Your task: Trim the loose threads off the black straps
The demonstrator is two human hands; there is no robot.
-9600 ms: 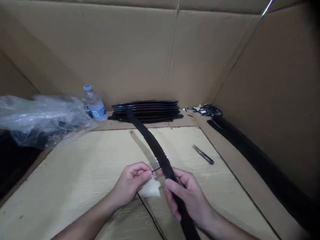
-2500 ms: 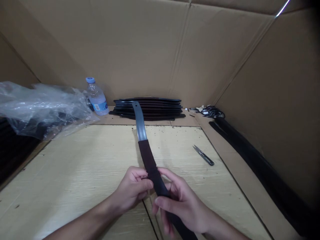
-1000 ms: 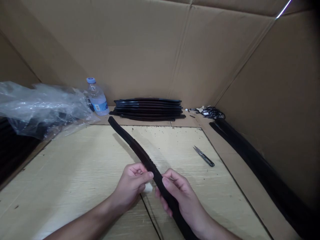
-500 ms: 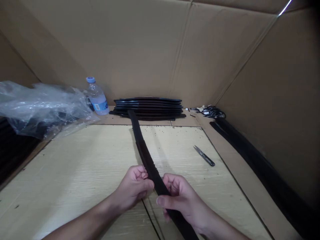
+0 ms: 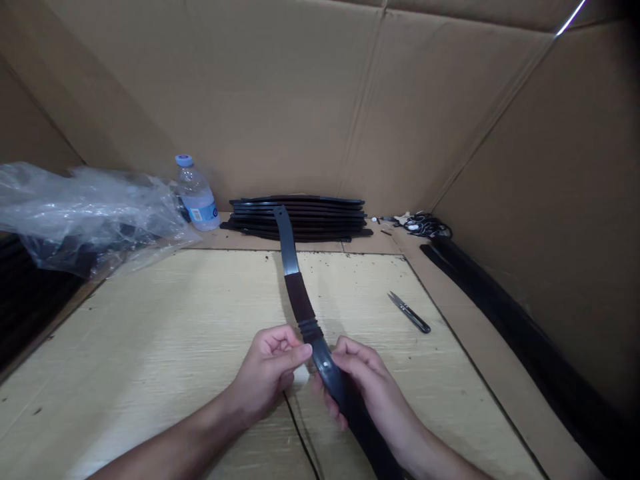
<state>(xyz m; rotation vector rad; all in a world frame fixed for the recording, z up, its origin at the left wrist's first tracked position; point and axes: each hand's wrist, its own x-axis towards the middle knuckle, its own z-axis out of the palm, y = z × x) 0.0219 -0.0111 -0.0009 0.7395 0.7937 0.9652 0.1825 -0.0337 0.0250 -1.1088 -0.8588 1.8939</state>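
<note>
A long black strip [image 5: 299,293] slants from the near edge toward the back, with a dark sleeve around its middle that is bunched near my fingers. Its smooth, shiny face shows a small bright spot beside my right hand. My right hand [image 5: 367,380] is wrapped round the strip, some fingertips showing beneath it. At the strip's left edge my left hand [image 5: 277,360] is pinched closed, the thumb by the bunched sleeve. A thin black cord [image 5: 300,433] hangs down from below my left hand.
Small snips [image 5: 409,313] lie right on the pale board [image 5: 165,320]. Behind are a stack of black strips [image 5: 325,217], a bottle [image 5: 198,197] and clear plastic [image 5: 90,213]. Tangled cords [image 5: 425,225] and long black material [image 5: 500,320] sit at the right.
The strip has turned over to show its shiny face and smooth far end, which moved slightly right. My right hand has shifted its grip; my left hand has moved up slightly.
</note>
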